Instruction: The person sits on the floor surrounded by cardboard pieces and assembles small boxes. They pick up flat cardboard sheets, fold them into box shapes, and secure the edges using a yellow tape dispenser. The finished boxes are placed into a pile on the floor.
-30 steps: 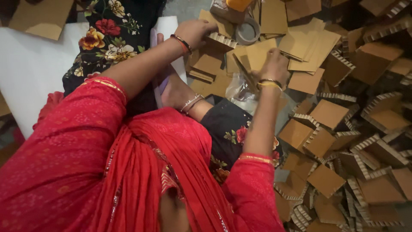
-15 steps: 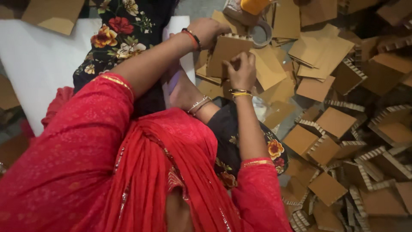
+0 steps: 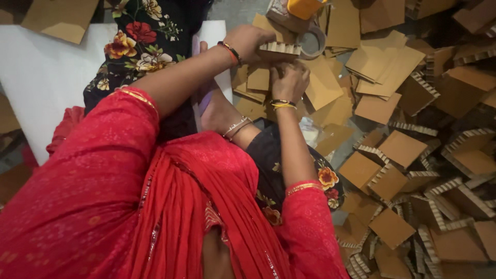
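We held a cardboard piece [image 3: 279,49] up between both hands, above the floor and just in front of the knee. Our left hand [image 3: 249,41] was clenched around its left end, fingers curled over the top, which looked to us like a way of keeping it level. Our right hand [image 3: 290,80] came up from below with its fingers bunched against the underside of the piece, pinching it, so the piece was steadied from two sides.

The piece was a small brown slab, and the edge turned toward us showed a pale zigzag of corrugation. It sat just beside a tape roll [image 3: 312,42], which lay on the floor at arm's reach, with a yellow tool [image 3: 305,7] just beyond it.

Flat brown sheets [image 3: 381,59] were spread under and around our hands, and to the right lay a heap of similar blocks [image 3: 400,150] with the same rippled edges, all close enough, we judged, to be picked up without shifting. A white board [image 3: 36,77] lay on the left.
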